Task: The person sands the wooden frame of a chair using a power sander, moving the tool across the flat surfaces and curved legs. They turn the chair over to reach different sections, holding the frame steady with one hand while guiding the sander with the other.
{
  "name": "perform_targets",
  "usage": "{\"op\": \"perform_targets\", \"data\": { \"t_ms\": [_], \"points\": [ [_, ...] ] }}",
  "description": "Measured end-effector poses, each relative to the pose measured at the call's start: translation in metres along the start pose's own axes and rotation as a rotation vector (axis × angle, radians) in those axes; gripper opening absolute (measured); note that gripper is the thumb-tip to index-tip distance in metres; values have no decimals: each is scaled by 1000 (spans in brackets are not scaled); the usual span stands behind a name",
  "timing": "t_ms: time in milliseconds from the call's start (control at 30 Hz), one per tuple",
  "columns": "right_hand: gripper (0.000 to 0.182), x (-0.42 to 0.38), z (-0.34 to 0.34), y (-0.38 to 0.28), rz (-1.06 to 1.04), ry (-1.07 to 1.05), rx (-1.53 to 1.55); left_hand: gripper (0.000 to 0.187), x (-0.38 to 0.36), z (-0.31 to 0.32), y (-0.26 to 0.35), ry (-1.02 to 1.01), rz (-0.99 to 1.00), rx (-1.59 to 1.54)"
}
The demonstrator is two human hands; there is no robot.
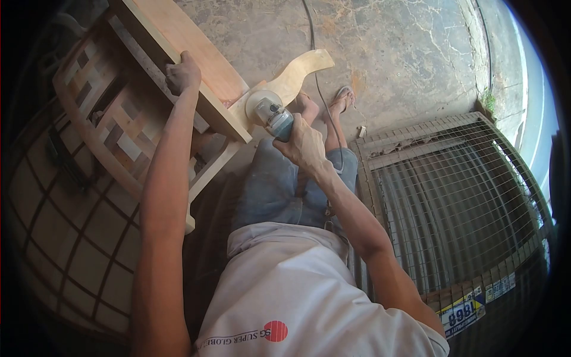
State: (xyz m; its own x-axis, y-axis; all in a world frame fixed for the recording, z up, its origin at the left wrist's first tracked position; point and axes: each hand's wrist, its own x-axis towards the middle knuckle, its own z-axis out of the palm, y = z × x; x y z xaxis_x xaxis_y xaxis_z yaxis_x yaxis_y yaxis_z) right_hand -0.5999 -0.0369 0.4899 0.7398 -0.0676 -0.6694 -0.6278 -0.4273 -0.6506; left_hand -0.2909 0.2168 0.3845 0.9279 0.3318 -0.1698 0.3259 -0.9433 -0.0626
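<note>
My right hand (304, 146) is wrapped around the body of a teal and grey angle grinder (281, 124). The grinder's round pale disc (258, 107) meets a curved wooden leg (300, 71) near its joint with the frame; exact contact is hard to see. My left hand (183, 74) has its fingers curled over the long rail of a wooden chair or bench frame (220, 110). That piece lies tilted at the left, its slatted, woven-looking panel (113, 119) behind my left forearm.
A power cord (321, 95) runs past my feet over the cracked concrete floor (404, 53). To the right stands a wire-mesh panel (446, 196) with a number plate-like sign (463, 313). Dark metal grid bars (77, 238) are at the lower left.
</note>
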Motion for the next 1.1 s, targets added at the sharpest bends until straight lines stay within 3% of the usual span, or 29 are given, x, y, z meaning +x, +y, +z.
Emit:
{"op": "perform_targets", "data": {
  "t_ms": [133, 233, 433, 667, 767, 867, 1033, 1100],
  "points": [
    [60, 6, -7, 15, -109, 127, -102, 68, -18, -31, 23, -49, -138, -86],
    [60, 0, -9, 10, -36, 145, -39, 69, -5, -11, 7, -18, -2, 18],
    [60, -3, -7, -17, 43, -59, 92, 68, -13, -22, 18, -6, -58, -39],
    [55, 5, -6, 7, -47, 126, -70, 69, -31, -51, 37, -49, -190, -181],
    [57, 8, -4, 2, -63, 152, 16, 67, -32, -49, 35, -30, -194, -188],
    [61, 14, -8, -27, 29, -26, 56, 68, -31, -45, 32, 5, -154, -189],
    [61, 24, -2, -36, -44, 11, 67, 75, -37, -49, 36, 21, -148, -227],
    [60, 28, -10, -31, -37, 15, 28, 63, -39, -51, 39, 0, -152, -180]
  ]
}}
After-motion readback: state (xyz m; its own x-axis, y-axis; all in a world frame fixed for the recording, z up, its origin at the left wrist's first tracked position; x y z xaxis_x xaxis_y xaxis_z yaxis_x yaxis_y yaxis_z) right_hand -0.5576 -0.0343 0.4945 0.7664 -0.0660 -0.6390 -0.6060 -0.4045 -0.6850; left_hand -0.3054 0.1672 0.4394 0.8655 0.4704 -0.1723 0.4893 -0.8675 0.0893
